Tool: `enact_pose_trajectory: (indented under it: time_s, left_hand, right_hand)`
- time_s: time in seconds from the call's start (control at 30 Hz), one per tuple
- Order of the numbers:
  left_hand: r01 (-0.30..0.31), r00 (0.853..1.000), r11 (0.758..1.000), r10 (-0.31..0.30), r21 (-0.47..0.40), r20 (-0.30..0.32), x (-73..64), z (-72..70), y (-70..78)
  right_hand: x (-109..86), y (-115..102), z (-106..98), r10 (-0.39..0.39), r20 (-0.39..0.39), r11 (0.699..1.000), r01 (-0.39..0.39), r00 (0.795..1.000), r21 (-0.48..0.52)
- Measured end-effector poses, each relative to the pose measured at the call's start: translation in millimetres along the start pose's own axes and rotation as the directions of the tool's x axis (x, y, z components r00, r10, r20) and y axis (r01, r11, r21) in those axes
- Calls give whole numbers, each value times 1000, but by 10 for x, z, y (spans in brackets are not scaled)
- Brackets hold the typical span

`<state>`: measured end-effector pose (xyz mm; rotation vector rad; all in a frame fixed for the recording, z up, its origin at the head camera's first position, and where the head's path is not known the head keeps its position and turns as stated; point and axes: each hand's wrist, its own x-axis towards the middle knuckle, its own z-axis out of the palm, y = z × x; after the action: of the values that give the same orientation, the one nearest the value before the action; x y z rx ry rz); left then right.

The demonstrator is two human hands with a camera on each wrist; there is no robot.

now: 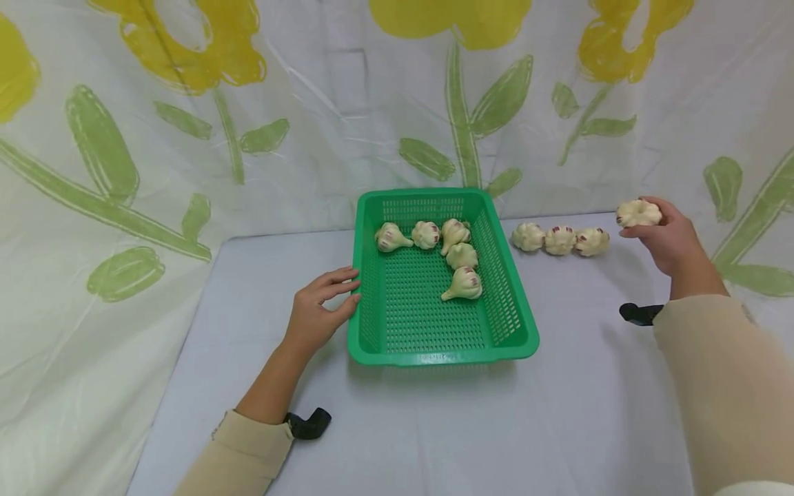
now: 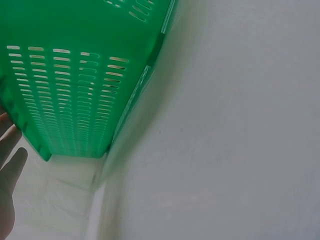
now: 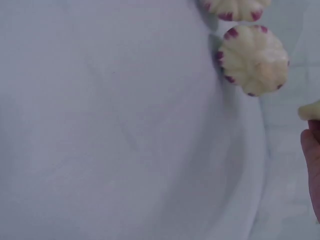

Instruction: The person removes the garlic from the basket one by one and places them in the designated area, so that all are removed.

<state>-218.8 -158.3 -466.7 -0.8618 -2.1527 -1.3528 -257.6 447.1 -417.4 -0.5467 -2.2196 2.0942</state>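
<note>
At the right of the head view, my right hand point(image 1: 673, 238) grips a garlic bulb point(image 1: 639, 213) between thumb and fingers, raised above the table. In the right wrist view only part of that hand point(image 3: 312, 167) shows at the edge. Three garlic bulbs point(image 1: 560, 240) lie in a row to its left. A green plastic basket point(image 1: 434, 358) stands mid-table, with several garlic bulbs point(image 1: 466, 284) along its back and right part. My left hand point(image 1: 316, 313) rests its extended fingertips at the basket's left rim, thumb apart from the fingers.
A white cloth covers the table point(image 1: 434, 441). Behind its back edge hangs a pale curtain point(image 1: 322, 165) painted with yellow flowers and green leaves. A black wrist mount point(image 1: 309, 424) sticks out by the left sleeve, another mount point(image 1: 639, 314) by the right.
</note>
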Motion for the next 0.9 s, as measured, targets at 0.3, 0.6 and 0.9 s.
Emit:
enact_pose_trajectory:
  time_s: [0.3, 0.6, 0.9]
  left_hand:
    - [-3, 1000, 1000, 3, 11, 2, -8, 14, -20]
    - [3, 1000, 1000, -3, 7, 8, -14, 15, -22]
    - [1, 1000, 1000, -1, 2, -3, -11, 14, -6]
  right_hand:
    - [104, 463, -127, 125, -186, 991, -133, 975, -32]
    - [129, 626, -61, 175, -310, 958, -234, 935, -164]
    - [150, 662, 100, 198, -371, 942, -280, 907, -184]
